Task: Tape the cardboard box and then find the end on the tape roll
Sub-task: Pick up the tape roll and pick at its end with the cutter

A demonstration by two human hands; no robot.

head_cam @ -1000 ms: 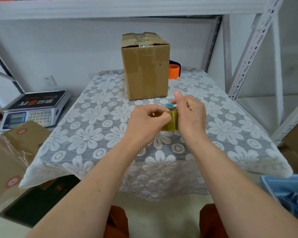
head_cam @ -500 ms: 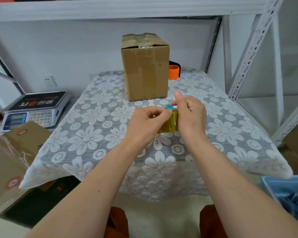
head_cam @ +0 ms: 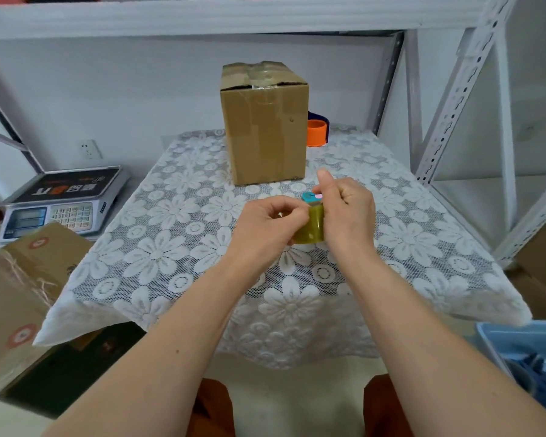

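Observation:
A tall cardboard box (head_cam: pixel 265 121) stands upright at the back of the table, with clear tape across its closed top flaps. Over the middle of the table I hold a yellowish tape roll (head_cam: pixel 311 227) between both hands. My left hand (head_cam: pixel 268 228) pinches the roll's left side with fingers curled on its surface. My right hand (head_cam: pixel 349 212) grips the right side, thumb raised. A small blue and pink piece (head_cam: pixel 311 197) shows just above the roll at my right fingertips.
The table wears a white lace flower cloth (head_cam: pixel 177 247). An orange and blue tape dispenser (head_cam: pixel 317 132) sits behind the box. A weighing scale (head_cam: pixel 57 203) and a cardboard carton (head_cam: pixel 16 294) stand at left, a blue bin (head_cam: pixel 524 351) at lower right, metal shelf posts (head_cam: pixel 454 99) at right.
Both hands stay on the roll in almost the same place. My left fingers have shifted slightly on its surface. The box has not moved.

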